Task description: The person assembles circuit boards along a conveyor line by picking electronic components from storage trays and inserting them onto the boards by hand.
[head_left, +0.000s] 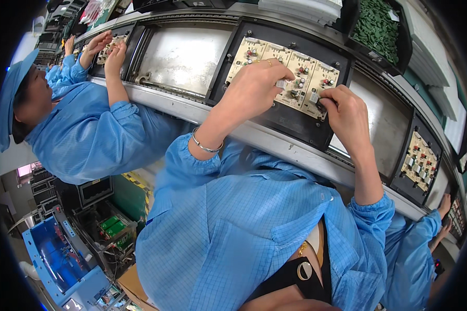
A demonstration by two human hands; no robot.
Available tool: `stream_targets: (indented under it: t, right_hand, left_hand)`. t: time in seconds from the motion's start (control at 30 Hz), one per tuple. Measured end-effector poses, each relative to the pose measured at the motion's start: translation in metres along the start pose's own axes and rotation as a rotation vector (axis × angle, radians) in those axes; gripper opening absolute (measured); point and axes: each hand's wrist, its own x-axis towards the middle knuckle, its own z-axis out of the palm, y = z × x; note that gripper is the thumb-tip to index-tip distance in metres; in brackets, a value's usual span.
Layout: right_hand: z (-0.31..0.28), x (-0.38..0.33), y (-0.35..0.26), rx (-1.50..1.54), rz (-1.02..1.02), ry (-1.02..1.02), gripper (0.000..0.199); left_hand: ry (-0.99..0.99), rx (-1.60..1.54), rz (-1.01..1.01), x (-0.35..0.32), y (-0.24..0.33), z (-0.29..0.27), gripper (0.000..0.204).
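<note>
Head view: our right fingers (334,94) pinch a black component (321,107) over the circuit-board panel (324,68); we can't tell our left fingers' (280,70) grip.

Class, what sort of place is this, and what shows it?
Probably an electronics assembly line: circuit boards in a black frame, a long metal track, a black bin of green parts.

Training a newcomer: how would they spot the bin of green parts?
Follow the conveyor to the black tray under the wearer's left hand. Beyond its far right corner sits the black bin; unlike the white stacks beside it, it holds heaped small green pieces.
</note>
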Motion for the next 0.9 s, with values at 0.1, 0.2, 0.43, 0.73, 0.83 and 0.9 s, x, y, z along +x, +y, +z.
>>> stream_targets:
  t: [0.1, 0.2, 0.43, 0.73, 0.83, 0.9]
  right_hand:
    - [0.001, 0.002, 0.002, -0.009, -0.001, -0.012, 0.013]
    - [-0.011, 0.010, -0.001, 0.181, 0.158, -0.119, 0.018]
    - [-0.006, 0.020, 0.025, 0.987, 0.222, -0.116, 0.027]
    - [-0.011, 0.022, 0.009, 0.816, 0.404, -0.198, 0.024]
    - [-0.008, 0.020, 0.006, 0.736, 0.321, -0.193, 0.018]
    - [-0.001, 0.018, 0.005, 0.760, 0.300, -0.201, 0.017]
  left_hand:
    - [-0.002, 0.039, 0.073, 0.003, -0.001, 0.005, 0.032]
    - [0.020, 0.121, 0.127, 0.004, -0.002, 0.013, 0.030]
    - [-0.042, 0.164, 0.143, 0.010, -0.006, 0.015, 0.029]
    - [-0.118, 0.084, 0.193, 0.022, -0.015, -0.014, 0.040]
    - [0.094, 0.112, 0.189, 0.045, -0.031, -0.041, 0.037]
    - [0.229, 0.189, 0.164, 0.070, -0.047, -0.055, 0.030]
